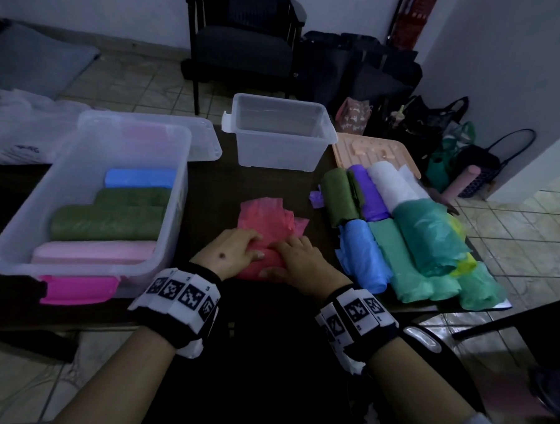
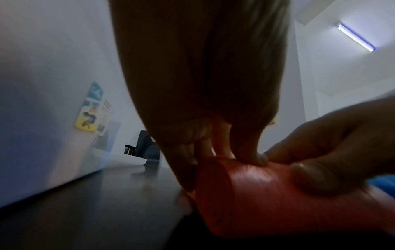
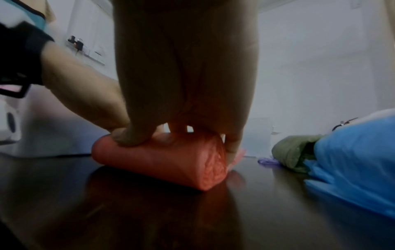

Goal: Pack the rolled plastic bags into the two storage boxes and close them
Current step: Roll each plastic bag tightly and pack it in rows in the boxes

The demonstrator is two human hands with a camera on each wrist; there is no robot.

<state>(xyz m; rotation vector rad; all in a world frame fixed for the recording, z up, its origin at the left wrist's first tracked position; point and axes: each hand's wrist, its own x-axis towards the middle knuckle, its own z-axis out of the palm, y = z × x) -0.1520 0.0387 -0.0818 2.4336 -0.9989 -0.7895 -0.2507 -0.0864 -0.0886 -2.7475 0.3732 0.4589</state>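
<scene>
A red plastic bag (image 1: 267,216) lies on the dark table (image 1: 208,188) in front of me, its near end wound into a roll (image 3: 171,162). My left hand (image 1: 234,251) and right hand (image 1: 298,261) both grip that roll, fingers curled over its top and thumbs on the near side. The left wrist view shows my left fingers (image 2: 224,148) on the roll (image 2: 245,194). At left, the large clear box (image 1: 15,230) holds blue, green and pink rolls. A smaller clear box (image 1: 275,146) stands empty at the back.
A pile of rolls (image 1: 416,238) in green, purple, white, teal, blue and yellow covers the table's right side. A peach lid (image 1: 373,148) lies behind it, a clear lid (image 1: 204,139) behind the large box. A chair (image 1: 242,41) and bags stand beyond the table.
</scene>
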